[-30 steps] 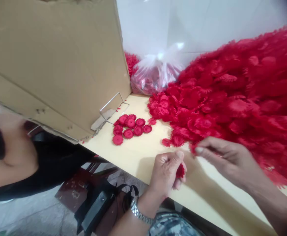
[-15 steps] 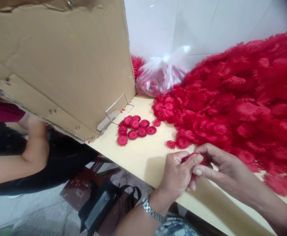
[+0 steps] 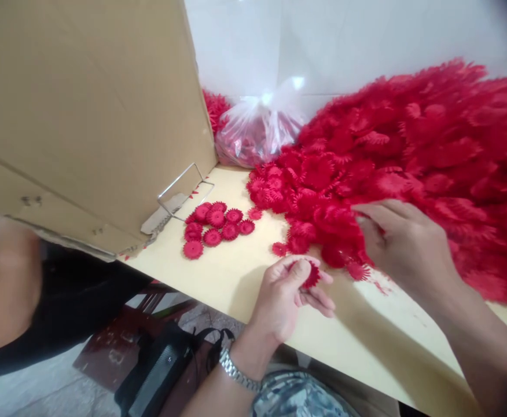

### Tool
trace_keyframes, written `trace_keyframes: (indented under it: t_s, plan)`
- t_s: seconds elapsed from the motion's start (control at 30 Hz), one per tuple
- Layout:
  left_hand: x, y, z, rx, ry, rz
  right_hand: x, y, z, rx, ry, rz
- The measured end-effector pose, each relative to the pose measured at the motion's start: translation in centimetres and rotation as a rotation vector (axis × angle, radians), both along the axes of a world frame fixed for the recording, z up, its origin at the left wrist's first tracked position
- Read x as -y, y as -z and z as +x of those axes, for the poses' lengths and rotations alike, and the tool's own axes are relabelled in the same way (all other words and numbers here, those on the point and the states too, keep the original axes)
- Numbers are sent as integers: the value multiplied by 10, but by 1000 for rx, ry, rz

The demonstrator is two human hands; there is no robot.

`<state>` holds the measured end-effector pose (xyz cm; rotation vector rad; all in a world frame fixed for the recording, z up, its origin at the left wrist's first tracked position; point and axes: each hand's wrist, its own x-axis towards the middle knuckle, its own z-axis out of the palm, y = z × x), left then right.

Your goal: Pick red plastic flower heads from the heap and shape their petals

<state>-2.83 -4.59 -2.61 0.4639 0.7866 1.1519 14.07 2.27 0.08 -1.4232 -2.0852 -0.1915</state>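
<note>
From the head camera, the left hand (image 3: 286, 292) hovered over the near edge of the pale yellow table (image 3: 245, 278), its thumb and fingers pinched shut on a small red flower piece (image 3: 311, 275) that stood out just past the thumb tip. A metal wristwatch (image 3: 236, 370) sat on that wrist, off the table's near edge. The right hand (image 3: 403, 246) reached into the near fringe of the big red flower pile (image 3: 431, 156), fingers loosely curled and spread among the pieces; whether it gripped one of them could not be told, since the fingertips were buried in red. The pile covered the right part of the table and rose toward the far right corner, against the white wall (image 3: 344, 40). A few loose red pieces lay on the bare tabletop just beside the right hand. Toward the left edge a small cluster of flat flowers (image 3: 214, 226) lay spread in a patch, well apart from both hands. Beside it a large cardboard sheet (image 3: 88, 110) stood tilted along the left edge, with a bent wire stand (image 3: 179, 194) at its foot. At the far edge a tied clear plastic bag (image 3: 257, 130) held more red pieces. Beyond the cardboard, off the table, another person's arm (image 3: 6, 295) showed, blurred, and a black bag (image 3: 162, 370) lay on the floor below
</note>
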Motion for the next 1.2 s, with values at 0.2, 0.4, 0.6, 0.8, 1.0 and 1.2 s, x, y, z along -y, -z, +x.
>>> trace_keyframes:
  t_s: [0.2,0.4,0.6,0.8,1.0,1.2]
  plan:
    - [3,-3,0,-84,-33,-44,-8,0,13,161,-10,89]
    - [5,3,5,-247,-29,-54,20,-3,-1,-330,-168,-336]
    - [8,9,10,-315,10,-43,44,2,-22,-704,-616,-1014]
    - [5,5,4,-84,-22,-27,7,2,-1,-318,-134,-258]
    - [7,4,2,-15,-40,-19,-14,-2,7,206,-121,71]
    - [7,8,2,-165,-65,-24,34,-2,-24,-505,-482,-708]
